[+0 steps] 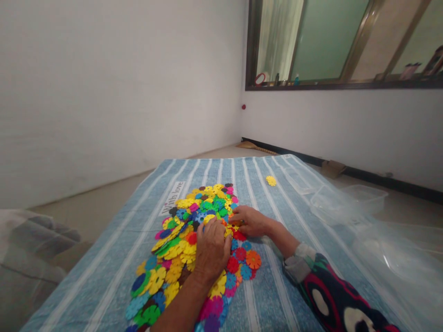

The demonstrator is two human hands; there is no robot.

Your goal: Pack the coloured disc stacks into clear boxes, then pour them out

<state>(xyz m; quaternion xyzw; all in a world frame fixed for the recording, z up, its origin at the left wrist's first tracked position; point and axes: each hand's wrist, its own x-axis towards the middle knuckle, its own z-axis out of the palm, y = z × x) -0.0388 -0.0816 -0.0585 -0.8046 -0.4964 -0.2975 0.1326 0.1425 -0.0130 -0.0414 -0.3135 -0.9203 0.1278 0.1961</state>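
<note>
A long heap of colourful plastic flower-shaped discs [176, 249] lies on a blue striped cloth. My left hand [213, 249] rests over the middle of the heap, its fingers bent down against a yellow disc [209, 218]. My right hand [249, 221] reaches in from the right to the heap's edge, its fingers curled among the red and yellow discs; what they hold, if anything, is hidden. A few joined yellow discs [271, 180] lie apart on the cloth, farther back to the right.
Clear plastic containers [367, 198] stand along the right side. The cloth-covered table [114, 258] bears "With love" lettering [173, 198] left of the heap. A broom [256, 147] and a cardboard piece [332, 168] lie on the floor beyond. Translucent plastic is at far left.
</note>
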